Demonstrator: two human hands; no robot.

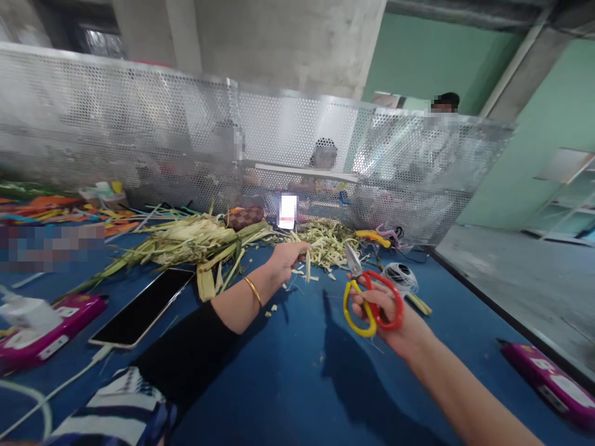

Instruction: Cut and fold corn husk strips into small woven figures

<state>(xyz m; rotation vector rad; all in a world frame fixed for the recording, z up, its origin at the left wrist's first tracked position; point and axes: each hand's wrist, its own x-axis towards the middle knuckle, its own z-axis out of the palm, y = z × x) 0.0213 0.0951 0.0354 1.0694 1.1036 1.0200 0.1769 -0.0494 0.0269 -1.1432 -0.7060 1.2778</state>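
My left hand, with a gold bangle at the wrist, reaches forward to the edge of a pile of pale chopped plant strips. Pinched between its fingertips is one pale plant strip, hanging down. In my right hand are scissors with one red and one yellow handle loop. Their blades point up and away, and look closed together. A gap separates the scissors from the strip. Left of the pile lies a heap of long dried leaves and stalks.
A phone and a magenta power strip lie on the blue table at left. Another magenta power strip sits at right. White cord and yellow-handled pliers lie beyond the scissors. A perforated screen stands behind, people beyond it.
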